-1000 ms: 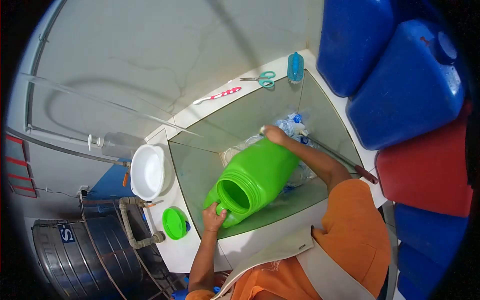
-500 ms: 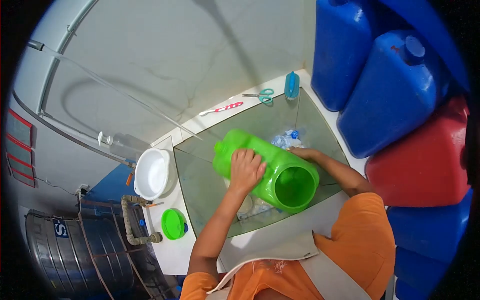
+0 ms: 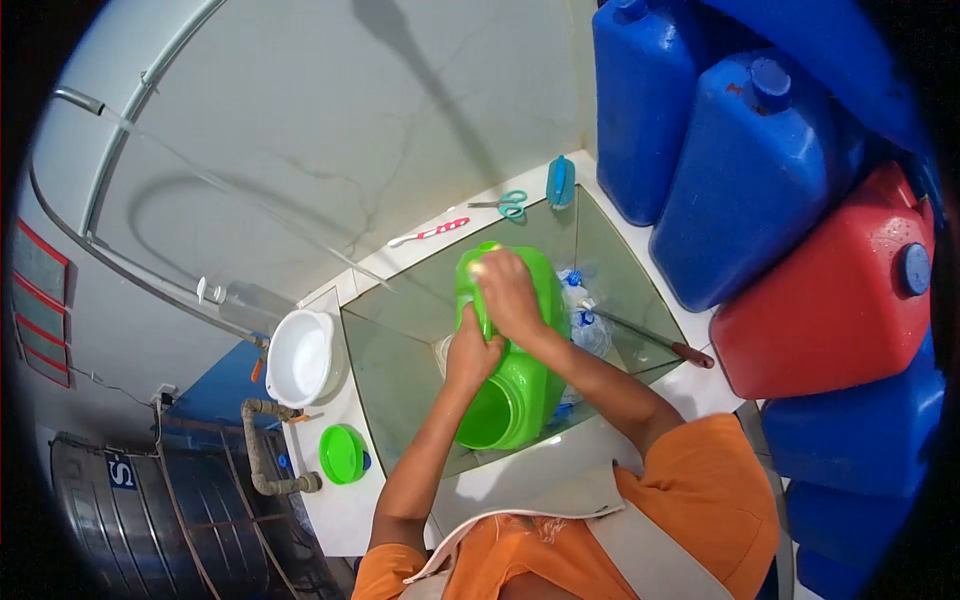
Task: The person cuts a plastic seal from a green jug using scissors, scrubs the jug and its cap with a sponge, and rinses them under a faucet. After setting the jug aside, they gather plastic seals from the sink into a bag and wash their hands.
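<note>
A green jug [image 3: 540, 370] lies tilted over the tiled basin [image 3: 395, 345], its wide round mouth facing me. My left hand [image 3: 474, 350] is closed round the jug's handle. Near the jug's far end, my right hand [image 3: 507, 290] is closed over something yellowish, too small and blurred to name, against the green plastic. Clear plastic bottles with blue caps [image 3: 592, 325] lie in the basin right of the jug. A brush with a long rod and brown handle [image 3: 690, 354] leans on the basin's right edge.
On the back ledge are a toothbrush [image 3: 430, 233], teal scissors [image 3: 511, 204] and a teal brush [image 3: 560, 182]. A white bowl [image 3: 302, 357] and green lid [image 3: 342, 454] stand left. Blue jugs [image 3: 735, 180] and a red jug [image 3: 825, 310] line the right side. Water streams from a pipe [image 3: 80, 99].
The green jug has turned more upright in view, its mouth shifting left. My left hand has moved down onto the handle. My right hand has left the bottles and come to the jug's far end.
</note>
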Available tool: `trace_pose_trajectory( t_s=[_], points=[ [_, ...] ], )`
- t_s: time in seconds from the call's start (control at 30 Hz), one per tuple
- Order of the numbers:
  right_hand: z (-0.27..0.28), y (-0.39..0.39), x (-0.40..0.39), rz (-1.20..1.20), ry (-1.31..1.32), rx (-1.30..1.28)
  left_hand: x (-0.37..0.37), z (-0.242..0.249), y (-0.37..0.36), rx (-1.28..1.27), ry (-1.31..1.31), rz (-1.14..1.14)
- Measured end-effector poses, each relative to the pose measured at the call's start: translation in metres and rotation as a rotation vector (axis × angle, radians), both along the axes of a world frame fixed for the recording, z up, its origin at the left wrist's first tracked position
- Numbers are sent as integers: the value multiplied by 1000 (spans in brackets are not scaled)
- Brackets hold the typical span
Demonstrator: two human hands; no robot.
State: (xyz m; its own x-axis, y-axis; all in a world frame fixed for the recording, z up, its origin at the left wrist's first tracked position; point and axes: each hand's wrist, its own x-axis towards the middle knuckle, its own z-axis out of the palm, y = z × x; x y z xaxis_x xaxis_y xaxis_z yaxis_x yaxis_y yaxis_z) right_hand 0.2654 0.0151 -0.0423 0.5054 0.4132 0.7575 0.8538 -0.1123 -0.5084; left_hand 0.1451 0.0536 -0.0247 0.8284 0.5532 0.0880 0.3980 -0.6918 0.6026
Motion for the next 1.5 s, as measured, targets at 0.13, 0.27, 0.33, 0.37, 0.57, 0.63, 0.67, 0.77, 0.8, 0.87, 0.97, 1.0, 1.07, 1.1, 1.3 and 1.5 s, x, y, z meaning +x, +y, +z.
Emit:
trace_pose_trajectory(
  t_s=[0.13, 0.27, 0.33, 0.37, 0.57, 0.63, 0.67, 0.77, 0.8, 0.87, 0.97, 1.0, 1.07, 1.1, 1.3, 1.5],
  points=[
    [-3, -14, 14, -108, 76, -191, -22, -12, 12, 16, -38, 50],
    [-6, -7, 5, -125, 66, -253, -29, -15, 14, -13, -197, 31],
    [5, -12, -20, -14, 18, -215, -31, -21, 18, -86, -174, 43],
    [8, -11, -25, 101, -33, -172, -38, -35, 25, -30, -233, 16],
    [-21, 20, 40, 535, 933, -318, -89, -31, 32, -157, -158, 19],
    [-21, 56, 28, 975, 537, -344, -101, -39, 30, -108, -136, -15],
    [-25, 67, 31, 981, 542, -341, -108, -45, 34, -52, -149, -13],
    [-84, 106, 43, 828, 434, -611, -120, -59, 49, 61, -229, 42],
    [-127, 103, 61, 800, 605, -654, -122, -64, 54, 112, -306, 85],
    [-227, 90, 108, 559, 249, -813, -130, -78, 68, -95, -335, 192],
    [-296, 38, 132, 267, 335, -1121, -135, -83, 88, -386, -347, 351],
    [-292, 25, 111, 109, 499, -908, -136, -84, 94, -457, -332, 409],
    [-301, 12, 36, -174, 562, -570, -135, -91, 108, -517, -330, 455],
    [-313, 12, -8, -288, 467, -449, -136, -96, 114, -554, -345, 505],
    [-139, 9, -134, 458, 278, -307, -160, -130, 131, -613, -318, 704],
    [-282, 51, -16, 187, 563, -653, -162, -136, 131, -545, -308, 731]
  ],
)
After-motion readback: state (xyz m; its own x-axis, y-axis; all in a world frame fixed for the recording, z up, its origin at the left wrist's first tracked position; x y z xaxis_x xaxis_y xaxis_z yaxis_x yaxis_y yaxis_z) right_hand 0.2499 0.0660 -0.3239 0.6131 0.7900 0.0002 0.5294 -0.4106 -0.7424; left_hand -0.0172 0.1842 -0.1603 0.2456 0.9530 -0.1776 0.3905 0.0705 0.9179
